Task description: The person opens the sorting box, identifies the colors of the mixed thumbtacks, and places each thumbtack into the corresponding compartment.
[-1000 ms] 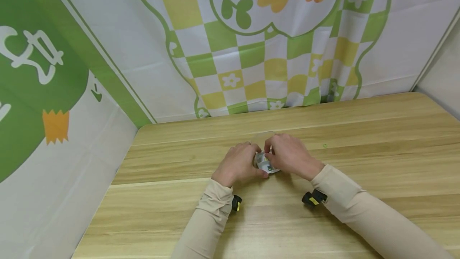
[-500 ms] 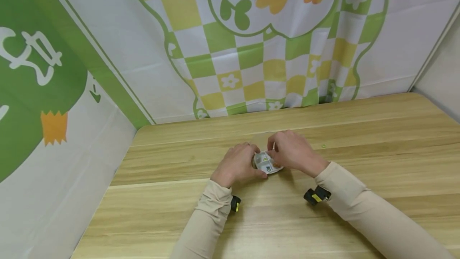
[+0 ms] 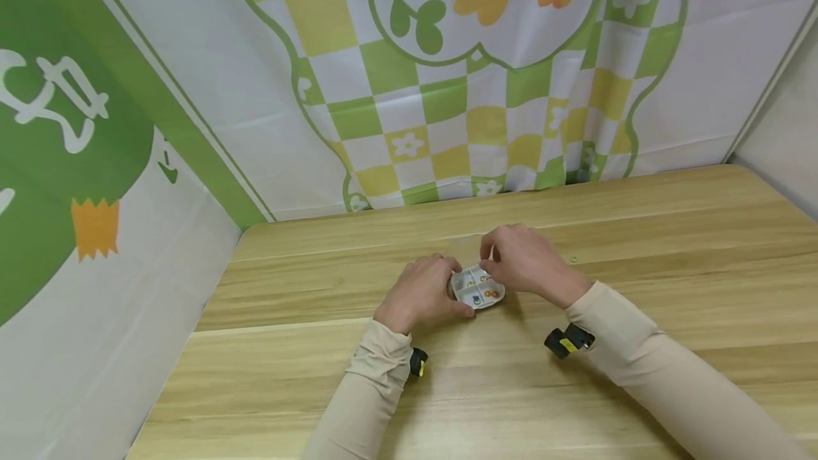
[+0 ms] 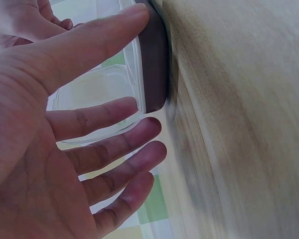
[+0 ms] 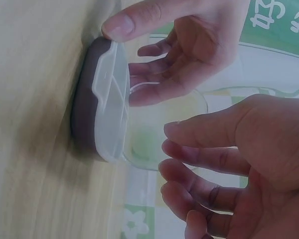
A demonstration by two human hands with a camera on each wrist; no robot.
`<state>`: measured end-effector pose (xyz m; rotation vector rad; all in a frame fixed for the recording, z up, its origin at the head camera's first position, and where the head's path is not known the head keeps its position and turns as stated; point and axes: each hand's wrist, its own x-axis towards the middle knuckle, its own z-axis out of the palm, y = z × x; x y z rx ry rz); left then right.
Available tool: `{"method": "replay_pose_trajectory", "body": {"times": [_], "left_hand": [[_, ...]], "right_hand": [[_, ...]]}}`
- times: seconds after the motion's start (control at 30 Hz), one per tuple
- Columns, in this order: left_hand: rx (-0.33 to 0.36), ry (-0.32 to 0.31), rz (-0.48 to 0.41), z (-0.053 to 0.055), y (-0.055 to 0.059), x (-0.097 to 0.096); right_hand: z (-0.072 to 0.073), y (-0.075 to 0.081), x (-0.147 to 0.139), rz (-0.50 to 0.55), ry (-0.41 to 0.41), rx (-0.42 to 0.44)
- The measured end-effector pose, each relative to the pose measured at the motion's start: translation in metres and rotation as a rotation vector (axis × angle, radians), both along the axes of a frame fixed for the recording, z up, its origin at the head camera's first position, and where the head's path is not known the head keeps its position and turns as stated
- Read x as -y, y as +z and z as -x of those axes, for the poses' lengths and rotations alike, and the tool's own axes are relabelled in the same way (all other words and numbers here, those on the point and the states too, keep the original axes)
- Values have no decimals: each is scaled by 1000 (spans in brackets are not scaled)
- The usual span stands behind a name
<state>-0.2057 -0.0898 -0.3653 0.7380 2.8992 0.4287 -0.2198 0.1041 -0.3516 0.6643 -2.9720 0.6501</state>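
Note:
A small compartment box (image 3: 474,287) lies on the table with its clear lid (image 5: 162,132) standing open. Its base (image 4: 154,64) is dark brown; the white insert (image 5: 108,104) is divided into sections. Small orange pieces (image 3: 491,294) sit in the front right section, with tiny green, dark and yellowish bits in the others. My left hand (image 3: 424,293) holds the box from the left, thumb at the front edge and fingers toward the back. Over the back right section hovers my right hand (image 3: 527,265), its fingers loosely curved, thumb near the index finger, nothing visible between them.
A tiny green ring (image 3: 573,259) lies on the wooden table (image 3: 639,254) to the right of the box. Behind the table hangs a green and yellow checked cloth (image 3: 447,112), and a printed cloth (image 3: 64,126) covers the left side.
My right hand has drawn slightly back and to the right, uncovering the orange pieces and more of the sections. The left hand stays at the box.

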Motion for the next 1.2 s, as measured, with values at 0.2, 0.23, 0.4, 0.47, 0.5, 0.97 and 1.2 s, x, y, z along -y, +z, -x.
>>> {"method": "replay_pose_trajectory", "body": {"times": [0.2,0.23,0.4,0.47,0.5,0.97,1.2], "left_hand": [[16,13,-20,-1,0,0],[17,14,-21,-1,0,0],[21,16,-24,0,0,0],[22,16,-25,0,0,0],[21,16,-24,0,0,0],[15,15,-14,-2,-1,0],[12,20,-11,-3,0,0]], "right_hand": [[0,4,-10,-5,2,-17],[0,4,-13,-3,5,-24],[1,5,-26,4,1,-19],[0,4,-32,4,-4,-14],[0,4,-34,4,-6,-12],[-1,1,-68,4,-61,-4],[2,-4,-83,-10,-91,12]]}}
